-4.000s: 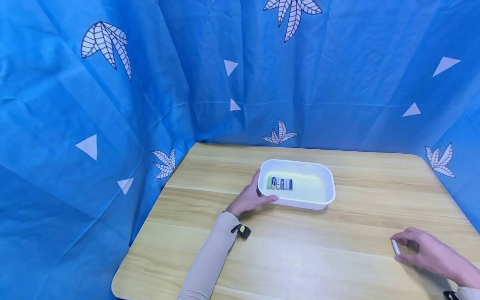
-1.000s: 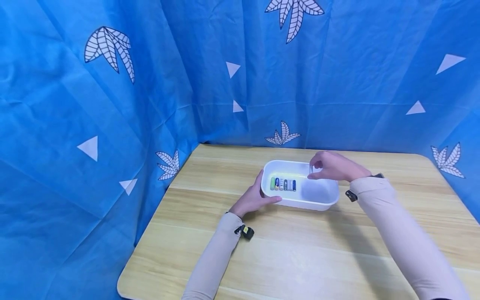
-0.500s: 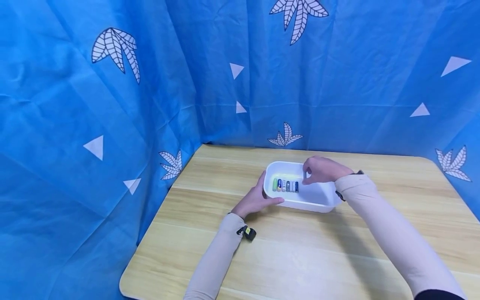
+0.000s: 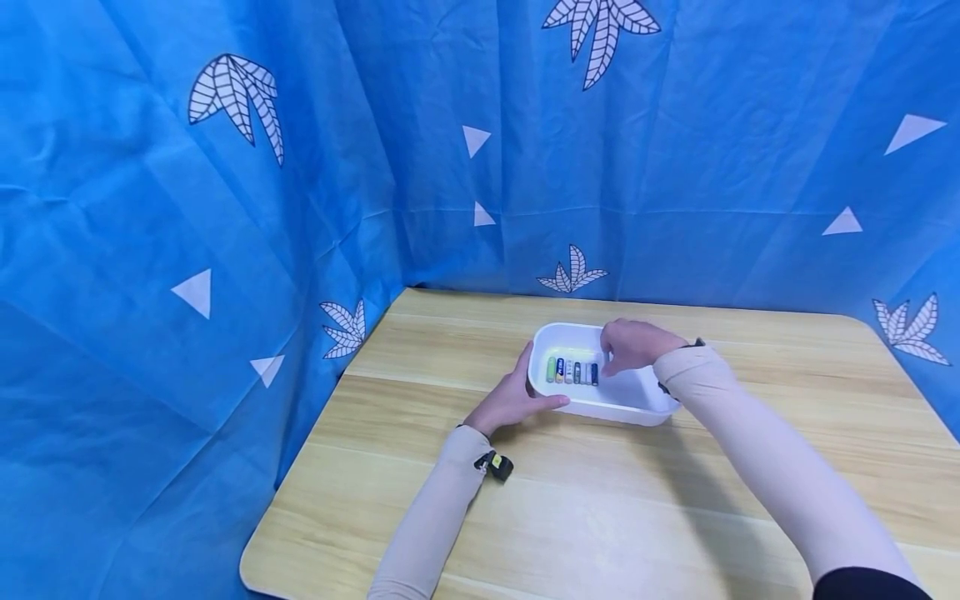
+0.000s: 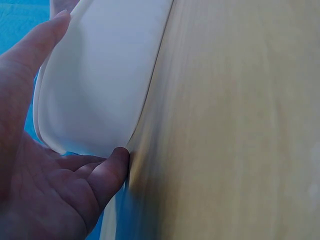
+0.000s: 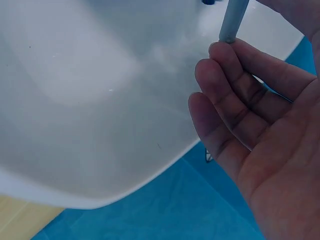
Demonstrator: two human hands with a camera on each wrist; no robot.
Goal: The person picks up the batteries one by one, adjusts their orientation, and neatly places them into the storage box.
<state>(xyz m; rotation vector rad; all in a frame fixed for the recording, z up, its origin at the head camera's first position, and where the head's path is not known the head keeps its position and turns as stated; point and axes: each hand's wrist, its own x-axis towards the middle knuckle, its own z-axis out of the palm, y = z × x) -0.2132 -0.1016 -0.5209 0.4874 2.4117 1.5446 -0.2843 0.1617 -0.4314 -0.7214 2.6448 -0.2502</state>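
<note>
A white plastic tray (image 4: 611, 410) stands on the table. In its left half several batteries lie side by side in a row: a green battery (image 4: 551, 369) at the left end, a dark blue battery (image 4: 595, 374) at the right. My left hand (image 4: 510, 402) grips the tray's left end, thumb along the front wall and fingers round the side. Inside the tray, just right of the row, my right hand (image 4: 636, 343) pinches a pale battery (image 6: 233, 21) by its ends. That battery stays hidden behind the fingers in the head view.
The wooden table (image 4: 600, 500) has a blue patterned curtain (image 4: 675, 167) behind it and along its left side. The tray's raised walls surround the right hand. A black strap device (image 4: 498, 465) sits on the left wrist.
My right hand picked up the battery at the table's right, carried it into the tray, then moved left and down to beside the row. The left hand keeps its grip on the tray.
</note>
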